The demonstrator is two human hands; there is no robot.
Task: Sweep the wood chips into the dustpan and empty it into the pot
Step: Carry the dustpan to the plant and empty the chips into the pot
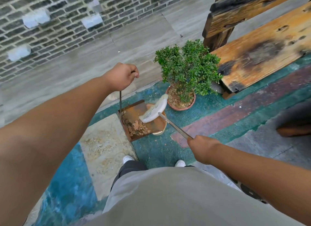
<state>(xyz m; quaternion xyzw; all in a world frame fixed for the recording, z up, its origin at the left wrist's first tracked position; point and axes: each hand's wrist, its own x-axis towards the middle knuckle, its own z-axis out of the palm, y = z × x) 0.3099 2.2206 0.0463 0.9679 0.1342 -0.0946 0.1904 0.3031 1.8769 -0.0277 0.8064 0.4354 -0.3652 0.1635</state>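
Note:
My left hand (122, 76) is closed around the top of the dustpan's thin upright handle (120, 101). The rusty brown dustpan (134, 110) hangs over a pale round pot (159, 132) and covers most of it. Wood chips (136, 127) lie heaped in the pan's near corner. My right hand (202, 145) grips the metal handle of a broom. The broom's white head (154, 112) rests inside the pan, bristles facing left.
A terracotta pot with a green shrub (182, 97) stands just right of the pan. A weathered wooden bench (262, 47) is at the right. A brick wall (50, 20) runs behind. Some chips lie scattered on the pale slab (104, 146) by my feet.

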